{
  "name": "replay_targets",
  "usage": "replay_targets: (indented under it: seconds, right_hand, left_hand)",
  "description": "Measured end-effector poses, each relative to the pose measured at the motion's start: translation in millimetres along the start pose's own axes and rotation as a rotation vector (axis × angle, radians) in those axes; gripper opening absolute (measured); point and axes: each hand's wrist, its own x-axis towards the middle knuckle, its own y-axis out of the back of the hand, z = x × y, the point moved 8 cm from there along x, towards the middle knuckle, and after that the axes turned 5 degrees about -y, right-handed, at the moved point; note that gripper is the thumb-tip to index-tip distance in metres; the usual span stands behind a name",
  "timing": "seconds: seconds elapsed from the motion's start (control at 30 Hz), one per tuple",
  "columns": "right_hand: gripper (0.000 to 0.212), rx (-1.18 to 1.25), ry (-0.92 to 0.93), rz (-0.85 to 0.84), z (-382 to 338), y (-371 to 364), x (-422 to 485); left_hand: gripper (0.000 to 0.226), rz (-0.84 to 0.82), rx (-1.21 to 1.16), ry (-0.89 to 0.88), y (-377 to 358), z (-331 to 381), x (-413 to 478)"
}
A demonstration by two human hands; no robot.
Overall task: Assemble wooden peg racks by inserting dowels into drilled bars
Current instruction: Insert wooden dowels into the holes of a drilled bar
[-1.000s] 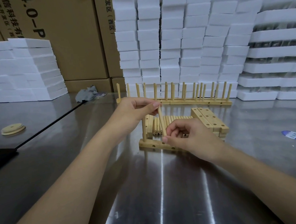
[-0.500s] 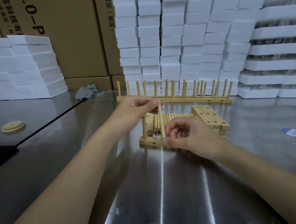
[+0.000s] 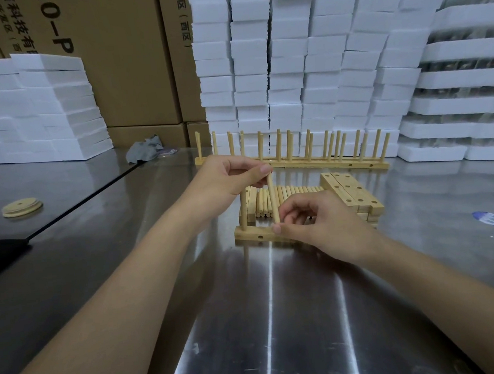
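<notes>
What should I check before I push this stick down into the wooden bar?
1. Left hand pinches the top of the stick: ok.
2. Right hand holds the bar steady: ok.
3. Stick stands straight up: not ok, it leans a little compared with the standing peg.
4. Stick's bottom end sits over a hole: cannot tell, the right hand hides that spot.
5. More loose sticks lie ready behind the bar: ok.

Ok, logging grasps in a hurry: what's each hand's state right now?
Left hand: grip pinching the upright dowel at its top.
Right hand: fingers curled round the same dowel's lower end, at the drilled bar.
</notes>
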Motion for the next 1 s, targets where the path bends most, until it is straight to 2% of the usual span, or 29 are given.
replay_targets:
  seconds: [0.23,0.37,0.53,1.0]
  right_hand:
    - [0.014,0.027,-0.024,0.002,2,1,2]
    - [0.015,0.086,-0.027,0.027,4,3,4]
    - [0.016,-0.013,-0.029,0.024,10,-1,5]
    - [0.017,-0.156,-0.019,0.08,8,2,5]
  left_hand:
    - [0.017,0.087,0.004,-0.078,3,8,1]
    - [0.017,0.036,0.084,-0.094,-6,7,1]
    - [0.008,-0.034,0.145,-0.1,-15,1,2]
    - [0.009,-0.06,0.165,-0.099,-18,-1,1]
